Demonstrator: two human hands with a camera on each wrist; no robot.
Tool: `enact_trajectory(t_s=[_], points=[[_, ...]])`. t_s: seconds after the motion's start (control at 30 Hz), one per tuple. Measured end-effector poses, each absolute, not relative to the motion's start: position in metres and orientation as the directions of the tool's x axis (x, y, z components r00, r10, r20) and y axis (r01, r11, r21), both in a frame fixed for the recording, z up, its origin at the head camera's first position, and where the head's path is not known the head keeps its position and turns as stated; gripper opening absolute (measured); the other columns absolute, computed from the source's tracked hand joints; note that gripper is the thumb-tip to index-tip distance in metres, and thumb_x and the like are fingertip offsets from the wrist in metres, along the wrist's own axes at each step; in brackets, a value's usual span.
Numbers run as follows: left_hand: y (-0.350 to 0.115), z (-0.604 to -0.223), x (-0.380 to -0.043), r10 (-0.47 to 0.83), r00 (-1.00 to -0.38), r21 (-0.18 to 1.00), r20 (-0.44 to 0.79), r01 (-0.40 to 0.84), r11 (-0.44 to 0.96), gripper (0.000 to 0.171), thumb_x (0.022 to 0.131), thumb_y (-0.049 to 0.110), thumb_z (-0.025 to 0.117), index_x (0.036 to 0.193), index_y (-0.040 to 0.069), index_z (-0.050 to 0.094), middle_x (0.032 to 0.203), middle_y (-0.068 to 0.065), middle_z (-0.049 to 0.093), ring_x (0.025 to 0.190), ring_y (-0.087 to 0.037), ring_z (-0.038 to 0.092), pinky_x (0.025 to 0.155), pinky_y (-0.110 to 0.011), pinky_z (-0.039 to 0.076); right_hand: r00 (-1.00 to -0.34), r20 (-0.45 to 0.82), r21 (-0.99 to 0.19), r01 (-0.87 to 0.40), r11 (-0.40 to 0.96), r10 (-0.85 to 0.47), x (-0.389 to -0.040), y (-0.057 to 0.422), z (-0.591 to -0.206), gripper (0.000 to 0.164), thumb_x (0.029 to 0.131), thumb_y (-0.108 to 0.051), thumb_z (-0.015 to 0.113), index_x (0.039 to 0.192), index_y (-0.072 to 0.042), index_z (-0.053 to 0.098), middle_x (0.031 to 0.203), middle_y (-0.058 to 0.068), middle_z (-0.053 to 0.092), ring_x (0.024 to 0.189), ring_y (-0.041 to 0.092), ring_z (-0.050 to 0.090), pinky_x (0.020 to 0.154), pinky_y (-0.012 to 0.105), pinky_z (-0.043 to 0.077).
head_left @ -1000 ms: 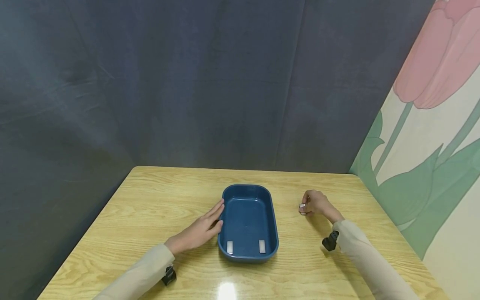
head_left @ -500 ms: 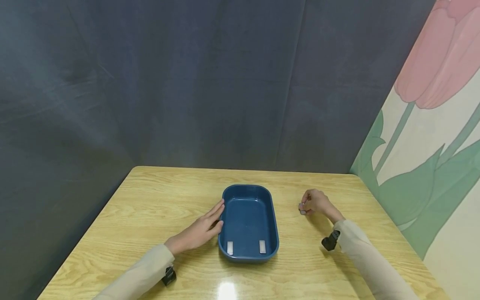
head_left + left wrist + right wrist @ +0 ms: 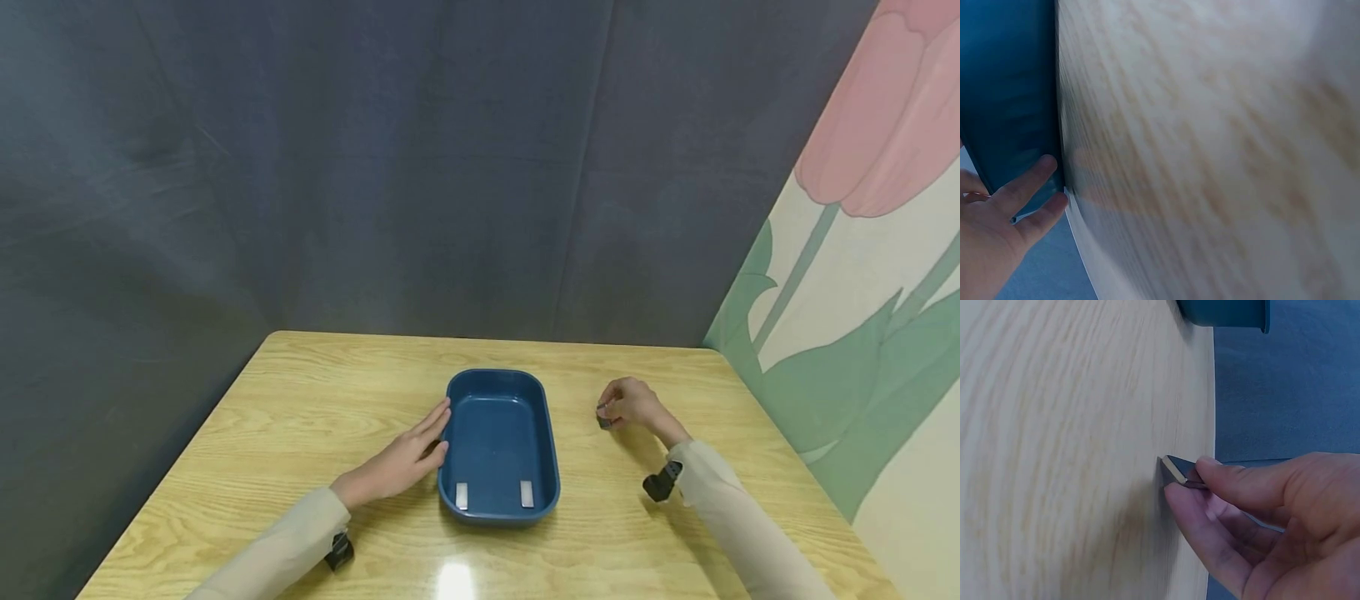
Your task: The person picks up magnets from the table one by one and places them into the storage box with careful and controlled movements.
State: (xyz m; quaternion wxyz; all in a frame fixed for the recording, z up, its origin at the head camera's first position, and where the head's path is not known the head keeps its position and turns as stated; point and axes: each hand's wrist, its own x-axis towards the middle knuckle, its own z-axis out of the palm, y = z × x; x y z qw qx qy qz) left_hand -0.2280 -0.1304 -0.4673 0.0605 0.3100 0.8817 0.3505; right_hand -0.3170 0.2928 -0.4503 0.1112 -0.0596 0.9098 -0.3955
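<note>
Your right hand (image 3: 633,402) hides one end of the small dark piece (image 3: 1183,468) it pinches. In the left wrist view, the edge crops your left hand (image 3: 994,234) and the blue tray (image 3: 1010,87); the table (image 3: 1210,156) blurs. The head view cuts off your sleeves (image 3: 277,546), its two pale strips (image 3: 462,496) too small to identify.

A bare strip of table (image 3: 579,467) runs between the tub (image 3: 491,442) and the right hand (image 3: 633,404), and I see only the tub's raised rim crossing that way. The left hand (image 3: 397,467) blocks the tub's left side. Inside, two blocks (image 3: 527,494) take up the near corners with a gap between them; beyond them the floor lies open. The curtain (image 3: 412,208) closes off the far edge, the painted wall (image 3: 832,367) the right.
</note>
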Motion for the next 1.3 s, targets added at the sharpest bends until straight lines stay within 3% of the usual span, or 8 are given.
enact_trajectory(t_s=[0.4, 0.63, 1.3], points=[[-0.13, -0.47, -0.228, 0.589, -0.8, 0.657, 0.115, 0.506, 0.559, 0.061, 0.108, 0.027, 0.043, 0.157, 0.003, 0.017, 0.166, -0.001, 0.001, 0.146, -0.017, 0.019, 0.111, -0.04, 0.034, -0.97, -0.103, -0.773, -0.062, 0.631, -0.221, -0.315, 0.287, -0.45, 0.008, 0.092, 0.003, 0.065, 0.094, 0.01, 0.065, 0.085, 0.018, 0.067, 0.07, 0.028, 0.068, 0.063, 0.039, 0.06], [-0.13, -0.469, -0.229, 0.588, -0.801, 0.663, 0.11, 0.5, 0.557, 0.061, 0.108, 0.027, 0.043, 0.158, 0.003, 0.017, 0.166, 0.0, 0.001, 0.144, -0.017, 0.024, 0.11, -0.039, 0.037, -0.975, -0.076, -0.788, -0.071, 0.612, -0.21, -0.317, 0.282, -0.447, 0.008, 0.092, 0.003, 0.064, 0.095, 0.01, 0.066, 0.084, 0.015, 0.066, 0.073, 0.027, 0.068, 0.067, 0.041, 0.06], [-0.131, -0.467, -0.231, 0.581, -0.808, 0.647, 0.103, 0.498, 0.577, 0.06, 0.108, 0.028, 0.042, 0.157, 0.003, 0.018, 0.166, 0.0, 0.002, 0.147, -0.018, 0.016, 0.113, -0.042, 0.032, -0.977, -0.019, -0.797, -0.114, 0.593, -0.213, -0.317, 0.268, -0.435, 0.009, 0.093, 0.001, 0.065, 0.095, 0.009, 0.069, 0.084, 0.016, 0.067, 0.073, 0.03, 0.07, 0.071, 0.045, 0.059]])
